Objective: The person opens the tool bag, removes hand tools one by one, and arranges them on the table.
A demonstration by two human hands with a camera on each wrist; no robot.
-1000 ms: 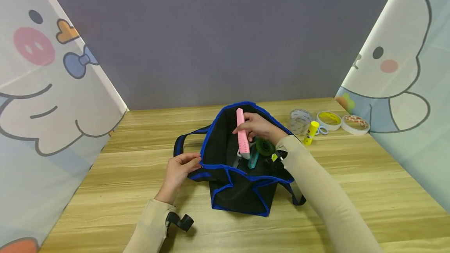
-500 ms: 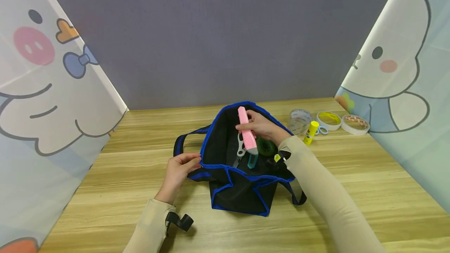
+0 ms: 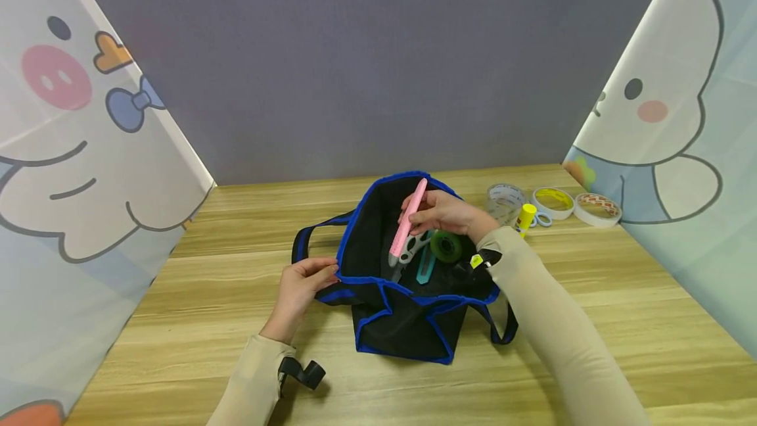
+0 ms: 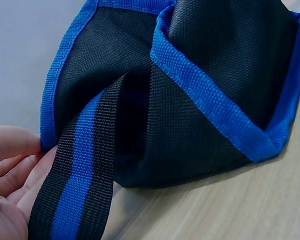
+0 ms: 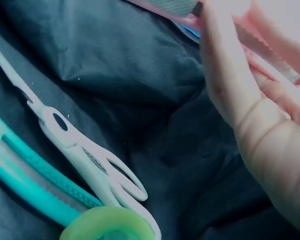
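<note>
A black tote bag with blue trim (image 3: 408,331) stands with its mouth spread. My left hand (image 3: 301,291) pinches the blue rim at its left corner, beside the striped strap (image 4: 80,165). My right hand (image 3: 446,212) holds a pink utility knife (image 3: 409,225) over the bag's opening, its grey tip slanting down to the left. Inside the bag lie grey-handled scissors (image 5: 80,150), a teal utility knife (image 5: 35,187) and a green tape roll (image 5: 95,220). In the right wrist view, the fingers partly hide the pink utility knife.
Right of the bag on the wooden table (image 3: 236,229) are a clear tape roll (image 3: 503,215), a yellow glue stick (image 3: 526,215), light-blue scissors (image 3: 543,219) and two more tape rolls, one yellow inside (image 3: 537,197), one white (image 3: 600,221). A grey panel (image 3: 378,84) rises behind.
The pink utility knife has turned in my right hand, its lower tip swinging left while the top leans right. My right hand has shifted slightly right. My left hand has stayed put.
</note>
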